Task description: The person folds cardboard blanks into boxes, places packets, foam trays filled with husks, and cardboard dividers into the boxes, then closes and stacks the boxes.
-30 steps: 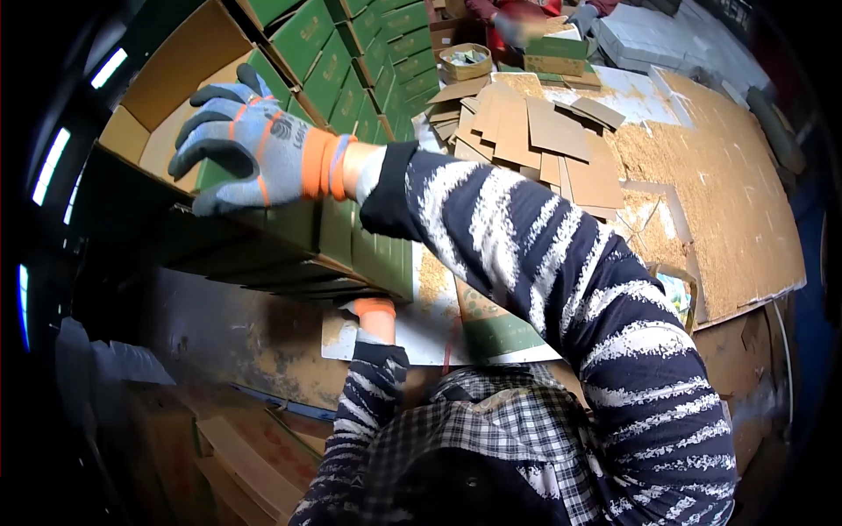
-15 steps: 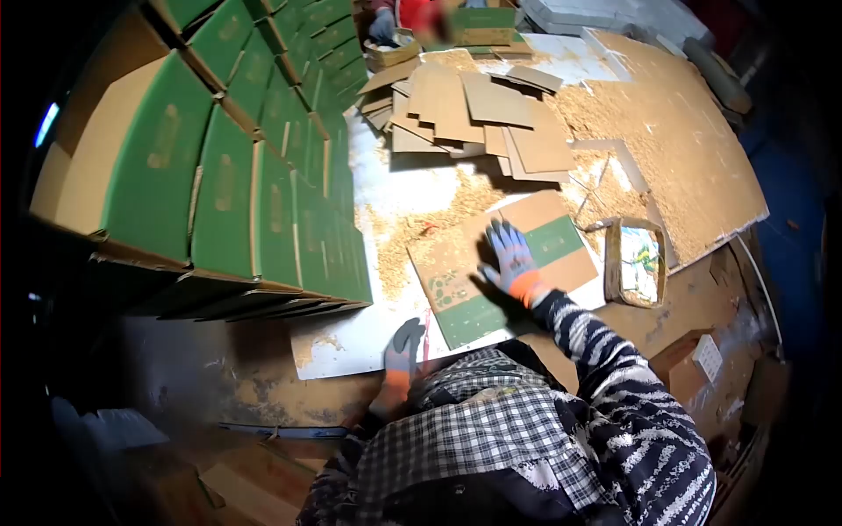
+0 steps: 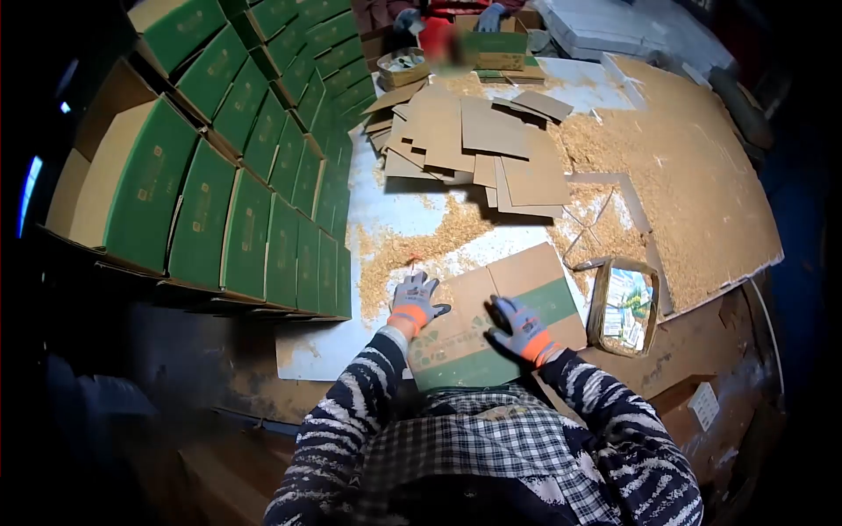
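Boxes [image 3: 145, 188] formed and stacked; carton [image 3: 465, 320] flat, unopened, beneath left hand [image 3: 415, 301] and right hand [image 3: 525, 333], fingers spread on both, no grip visible.

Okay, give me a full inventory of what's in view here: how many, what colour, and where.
Stacked cartons: many, green and brown, left
Flat printed carton: one, brown and green, front center
Loose cardboard sheets: a pile, brown, center
Loose flakes: scattered, tan, center and right
White board: one, under the flat carton
Brown board: one, right
Near basket of packets: one, brown, right
Far basket of packets: one, brown, back
Far carton: one, green and brown, back
Co-worker's gloved hands: two, bluish, back
Left hand: one, grey-orange glove, flat carton's left edge
Right hand: one, grey-orange glove, over the flat carton
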{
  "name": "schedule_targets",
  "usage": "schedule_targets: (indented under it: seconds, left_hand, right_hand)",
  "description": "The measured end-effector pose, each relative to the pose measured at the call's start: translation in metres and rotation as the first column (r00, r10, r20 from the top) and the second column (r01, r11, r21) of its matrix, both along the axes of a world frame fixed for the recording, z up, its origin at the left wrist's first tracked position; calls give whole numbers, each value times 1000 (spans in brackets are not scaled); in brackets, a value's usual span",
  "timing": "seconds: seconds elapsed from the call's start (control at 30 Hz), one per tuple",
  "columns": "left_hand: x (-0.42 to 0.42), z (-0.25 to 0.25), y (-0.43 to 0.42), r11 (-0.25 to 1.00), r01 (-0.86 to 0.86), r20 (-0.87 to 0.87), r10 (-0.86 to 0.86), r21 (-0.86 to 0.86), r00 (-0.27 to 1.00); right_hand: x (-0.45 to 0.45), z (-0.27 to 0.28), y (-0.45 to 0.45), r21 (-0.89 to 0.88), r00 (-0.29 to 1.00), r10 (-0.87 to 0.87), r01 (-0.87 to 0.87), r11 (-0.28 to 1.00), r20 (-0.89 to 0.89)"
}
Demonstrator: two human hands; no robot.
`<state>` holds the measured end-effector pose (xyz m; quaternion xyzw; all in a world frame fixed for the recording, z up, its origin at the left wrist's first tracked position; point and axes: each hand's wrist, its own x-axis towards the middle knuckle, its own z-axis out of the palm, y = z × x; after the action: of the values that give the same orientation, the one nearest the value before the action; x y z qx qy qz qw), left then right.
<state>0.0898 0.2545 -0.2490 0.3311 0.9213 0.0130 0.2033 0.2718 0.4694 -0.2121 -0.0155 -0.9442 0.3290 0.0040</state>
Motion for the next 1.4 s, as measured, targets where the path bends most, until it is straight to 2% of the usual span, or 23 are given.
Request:
schedule_targets:
  seconds: [0.13, 0.2, 0.27, 0.33, 0.37, 0.5, 0.6, 0.67, 0.7, 0.8, 0.87, 0.9, 0.93, 1.0, 1.07, 1.13, 1.17, 1.2, 1.23, 1.27, 1.33, 1.37, 1.4]
  left_hand:
    - [-4, 24, 17, 999, -30, -9, 30, 14, 1000]
    - [9, 93, 30, 996, -86, 3, 86, -4, 996]
    - [19, 149, 32, 956, -202, 99, 184, 214, 978]
    - [40, 231, 51, 972, -226, 29, 225, 62, 974]
    - [47, 205, 38, 974, -11, -291, 78, 227, 954]
    - [45, 183, 45, 947, 78, -378, 47, 310, 925]
    - [28, 188, 48, 950, 40, -196, 23, 311, 980]
    - [9, 188, 41, 970, -86, 75, 71, 227, 995]
    - [5, 193, 35, 987, -59, -40, 65, 150, 997]
    - [-17, 221, 15, 987, -133, -15, 134, 90, 991]
    - [-29, 190, 4, 919, -235, 216, 171, 317, 961]
    - [-20, 151, 8, 731, -125, -25, 191, 670, 981]
    - [-4, 166, 31, 427, -214, 131, 215, 879, 968]
    - [23, 168, 61, 318, -225, 224, 39, 921, 974]
    - [30, 169, 74, 654, 249, -105, -251, 714, 962]
    - [27, 154, 69, 741, 342, 6, -423, 578, 906]
    - [26, 136, 64, 781, 284, 109, -407, 557, 907]
    - [16, 115, 55, 822, 407, 109, -483, 397, 869]
    - [17, 125, 60, 875, 421, 186, -467, 240, 864]
    - [18, 122, 60, 891, 294, 246, -389, 347, 888]
    - [25, 141, 72, 943, 238, 239, -293, 234, 926]
    - [18, 137, 69, 875, -69, 531, -226, 478, 817]
    - [11, 134, 58, 771, -94, 429, -245, 630, 870]
  right_hand:
    - [-59, 60, 87, 237, 928, 26, 68, 969, -372]
    - [-72, 102, 114, 305, 881, 86, 69, 950, -466]
    - [-78, 138, 133, 385, 858, 198, -1, 923, -473]
    - [-79, 157, 143, 405, 861, 280, -96, 909, -424]
    - [-81, 140, 146, 380, 868, 282, -119, 917, -409]
    - [-64, 116, 126, 423, 768, 292, -31, 905, -569]
    - [-56, 95, 144, 489, 654, 421, -89, 868, -629]
    - [-56, 113, 144, 415, 624, 451, -215, 884, -638]
    - [-55, 121, 146, 411, 613, 532, -343, 845, -583]
    - [-39, 176, 131, 279, 572, 638, -592, 756, -516]
    - [-33, 161, 120, -19, 638, 491, -622, 783, -593]
    - [-34, 152, 111, -15, 629, 492, -625, 781, -602]
    - [-39, 139, 101, -20, 697, 591, -653, 757, -407]
    - [-42, 95, 81, 128, 727, 680, -668, 733, -100]
    - [-38, 90, 70, 209, 666, 727, -697, 686, -167]
    - [-32, 152, 77, 395, 777, 587, -478, 785, -228]
    - [-27, 166, 83, 261, 834, 426, -350, 900, -351]
    - [-24, 177, 84, -75, 947, 276, -291, 954, -164]
    - [-19, 168, 85, -205, 914, 402, -405, 891, -56]
    - [-14, 158, 86, -349, 850, 527, -486, 801, 24]
    - [-9, 181, 72, -136, 778, 603, -588, 798, 177]
    - [-21, 167, 76, -158, 762, 575, -554, 817, 299]
    - [-30, 159, 82, -174, 781, 574, -547, 819, 246]
